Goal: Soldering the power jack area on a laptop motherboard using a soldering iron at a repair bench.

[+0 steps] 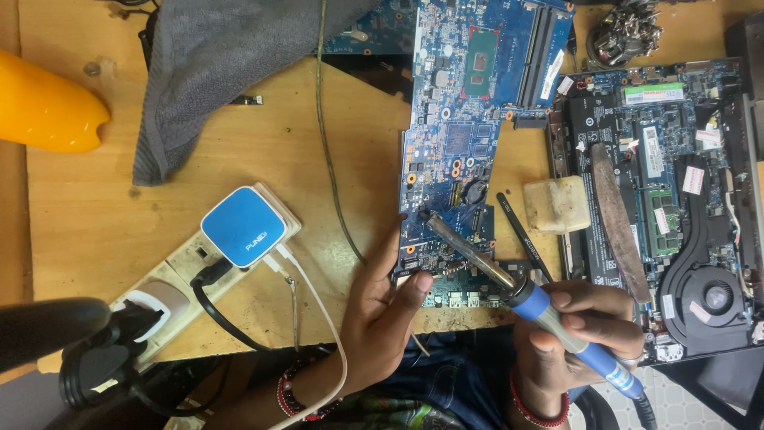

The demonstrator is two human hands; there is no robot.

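A: Wooden worktop (103,215), scuffed, cluttered. Blue circuit board (465,127) runs from the far edge down toward the near edge, middle-right. Right hand (577,330) is wrapped closed round the blue handle of a soldering iron (509,283), near the near edge; its tip rests at the board's lower left part.

B: Left hand?

A: Left hand (382,306) is at the board's near-left corner, fingers loosely spread, thumb pressing the board's edge. It pins the board, it doesn't enclose anything.

B: Advice for doing this well?

A: My judgement: keep the board pinned so it can't slide, hold the iron low on the handle, touch only the one joint, keep the bare shaft off the left thumb, which is very near. Yellowish sponge (557,203) lies just beside the board's right edge, handy for wiping the tip.

B: Other stuff?

A: Black pry tool (521,235) between board and sponge. Opened laptop (668,199) at the right edge, fan visible. Power strip (183,275) with a blue-and-white adapter (243,227) at the near-left. Grey cloth (215,64) at the far edge, orange object (48,107) at the far-left.

B: Unclear bits?

A: Exact joint under the tip is too small to tell. No solder wire visible. Board's near edge is partly hidden by both hands. Dark blurred thing (56,334) at the near-left corner, can't identify. Orange object is cut off.
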